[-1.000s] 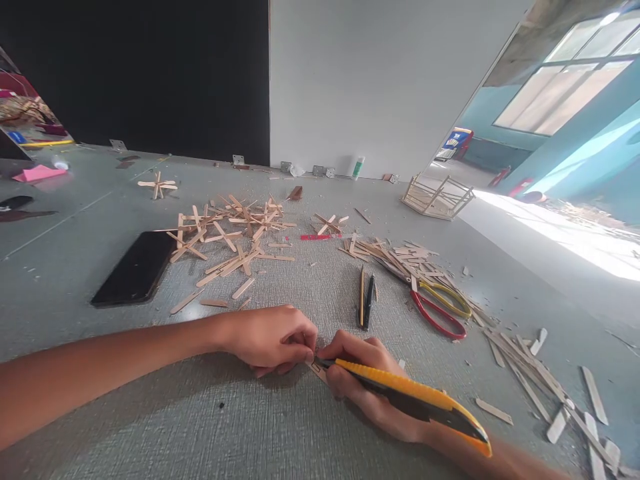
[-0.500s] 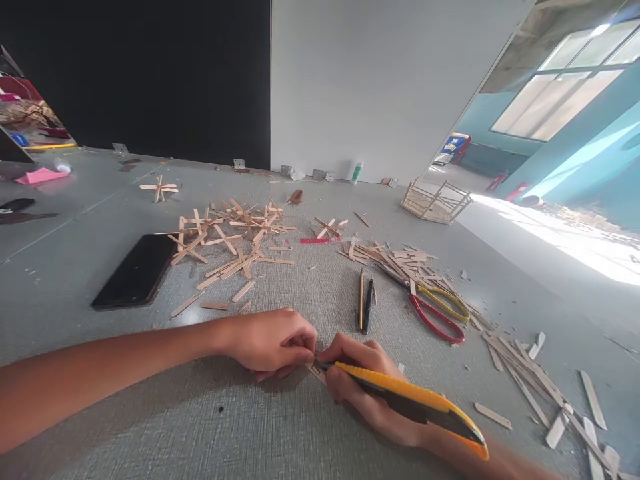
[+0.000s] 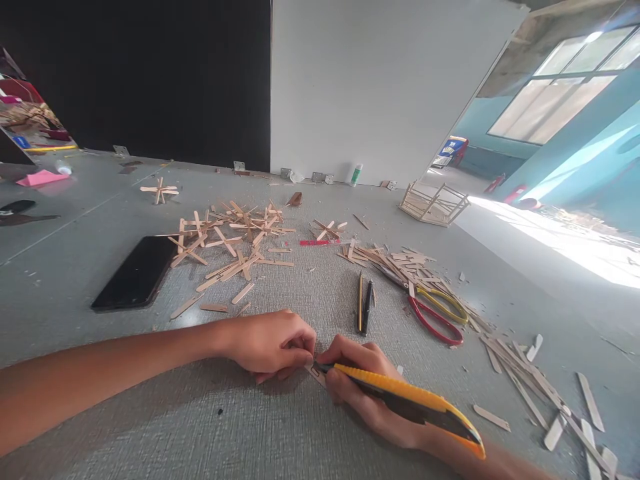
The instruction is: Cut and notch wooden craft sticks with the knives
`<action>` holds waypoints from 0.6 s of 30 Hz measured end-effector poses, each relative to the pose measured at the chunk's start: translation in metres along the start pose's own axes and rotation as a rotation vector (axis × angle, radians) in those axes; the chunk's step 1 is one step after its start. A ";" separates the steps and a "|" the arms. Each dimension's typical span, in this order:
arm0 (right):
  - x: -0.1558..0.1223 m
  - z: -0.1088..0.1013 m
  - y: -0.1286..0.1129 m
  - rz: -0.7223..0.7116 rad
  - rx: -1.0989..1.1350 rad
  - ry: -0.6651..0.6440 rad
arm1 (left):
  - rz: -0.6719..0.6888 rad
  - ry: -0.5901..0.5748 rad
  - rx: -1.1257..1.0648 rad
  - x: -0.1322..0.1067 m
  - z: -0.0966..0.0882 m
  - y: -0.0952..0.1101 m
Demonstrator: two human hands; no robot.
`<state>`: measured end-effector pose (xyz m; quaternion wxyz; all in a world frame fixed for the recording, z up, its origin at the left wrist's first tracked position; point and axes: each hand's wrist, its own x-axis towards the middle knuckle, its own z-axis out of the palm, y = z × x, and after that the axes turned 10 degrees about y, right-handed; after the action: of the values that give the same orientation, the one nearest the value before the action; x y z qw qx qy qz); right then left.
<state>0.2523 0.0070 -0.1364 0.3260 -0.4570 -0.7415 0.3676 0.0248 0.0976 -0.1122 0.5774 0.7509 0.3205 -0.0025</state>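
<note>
My left hand (image 3: 273,343) is closed, its fingertips pinching down a small wooden stick piece (image 3: 317,373) that lies flat on the grey floor. My right hand (image 3: 360,380) is wrapped round a yellow and black utility knife (image 3: 410,403). The knife's tip meets the stick piece right beside my left fingertips. Most of the stick piece is hidden under both hands.
A black phone (image 3: 135,272) lies at the left. Piles of wooden sticks (image 3: 230,240) spread beyond my hands, with more sticks (image 3: 530,380) at the right. Two pens (image 3: 365,303) and red and yellow scissors (image 3: 435,310) lie ahead. A small stick frame (image 3: 434,202) stands further back.
Both hands stay in place on the stick piece; only the view has shifted slightly.
</note>
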 end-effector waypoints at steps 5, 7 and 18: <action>0.000 0.002 0.001 0.010 0.015 0.015 | -0.004 -0.003 0.000 0.001 0.001 -0.002; 0.000 0.002 0.000 0.015 0.026 0.015 | 0.001 0.000 0.003 0.002 0.001 -0.002; -0.001 0.002 -0.002 -0.031 -0.030 0.041 | 0.008 0.015 0.024 0.000 0.000 0.001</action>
<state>0.2503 0.0051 -0.1360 0.3397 -0.4578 -0.7470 0.3420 0.0249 0.0971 -0.1117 0.5661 0.7590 0.3217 0.0016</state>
